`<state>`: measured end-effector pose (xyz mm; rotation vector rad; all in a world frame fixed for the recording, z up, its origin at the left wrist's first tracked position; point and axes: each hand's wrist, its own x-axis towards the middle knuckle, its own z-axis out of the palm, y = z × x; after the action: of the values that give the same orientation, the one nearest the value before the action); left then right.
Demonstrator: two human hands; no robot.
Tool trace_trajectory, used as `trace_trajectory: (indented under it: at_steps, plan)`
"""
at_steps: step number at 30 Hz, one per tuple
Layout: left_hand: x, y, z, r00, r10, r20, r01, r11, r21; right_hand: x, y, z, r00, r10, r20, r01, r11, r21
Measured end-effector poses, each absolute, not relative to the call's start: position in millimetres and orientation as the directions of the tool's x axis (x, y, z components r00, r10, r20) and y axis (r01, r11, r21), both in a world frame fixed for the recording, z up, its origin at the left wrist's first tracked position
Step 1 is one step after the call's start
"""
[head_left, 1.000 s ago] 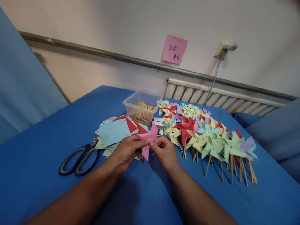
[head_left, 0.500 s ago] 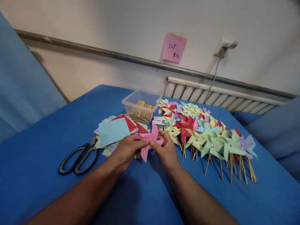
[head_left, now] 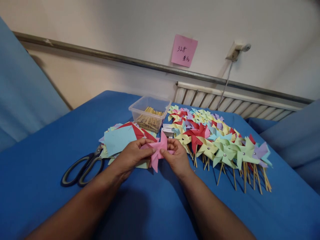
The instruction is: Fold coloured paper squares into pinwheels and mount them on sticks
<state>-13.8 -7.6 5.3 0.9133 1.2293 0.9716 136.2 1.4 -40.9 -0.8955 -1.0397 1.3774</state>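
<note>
Head view: left hand (head_left: 133, 154) and right hand (head_left: 176, 156) pinch the pink pinwheel (head_left: 158, 150) at its centre; slackened fingertips would probably let the folded points spring open.

A craft worktable in a plain room (blue cloth (head_left: 50, 160), radiator (head_left: 225, 100), finished pinwheels (head_left: 215, 140)).

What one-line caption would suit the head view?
Both hands pinch a pink paper pinwheel beside finished pinwheels.
</note>
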Motion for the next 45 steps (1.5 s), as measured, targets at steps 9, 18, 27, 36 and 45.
trace_trajectory:
  at_steps: [9, 18, 27, 36, 45]
  plan:
    - [-15, -8, 8, 0.075, 0.989, -0.126, 0.315, 0.096, 0.944, 139, -2, -36, -0.166, 0.983, 0.083, -0.225, 0.045, -0.973]
    - [-15, -9, 9, 0.084, 0.993, -0.086, 0.333, 0.053, 0.941, 149, 3, -33, -0.218, 0.968, 0.123, -0.167, 0.087, -0.982]
    - [-21, -4, 11, -0.233, 0.967, -0.104, -0.188, 0.061, 0.98, 169, 25, -53, 0.042, 0.982, 0.184, 0.167, 0.175, -0.97]
    - [-19, 1, 3, -0.238, 0.961, -0.139, -0.343, 0.05, 0.938, 156, 18, -56, -0.314, 0.934, 0.169, 0.717, 0.35, -0.603]
    - [-8, 0, -11, -0.215, 0.966, -0.144, -0.256, 0.087, 0.963, 151, 20, -51, -0.287, 0.951, 0.117, 0.817, 0.306, -0.488]
